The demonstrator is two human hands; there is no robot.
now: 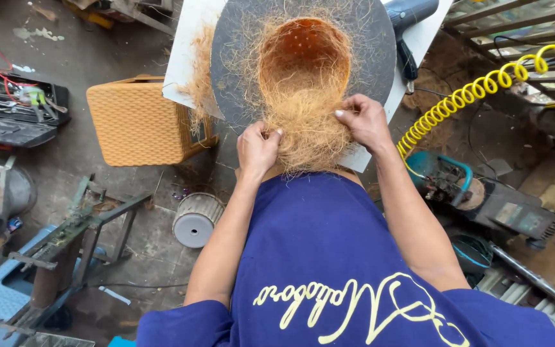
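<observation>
Fingers of the left hand (pixel 257 149) and right hand (pixel 364 121) are pinched shut on the coir fibre mat (pixel 309 122), pulling it taut over the near rim of the orange bowl mould (pixel 303 54) on the worktop (pixel 187 38).

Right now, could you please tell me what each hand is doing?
Left hand: closed, pinching the coir fibre.
Right hand: closed, gripping the same fibre at its right side.

coarse, matt coir fibre (pixel 306 122) on a dark rough board (pixel 239 58); woven orange plastic basket (pixel 137 122); glossy yellow coiled hose (pixel 476 90).
</observation>
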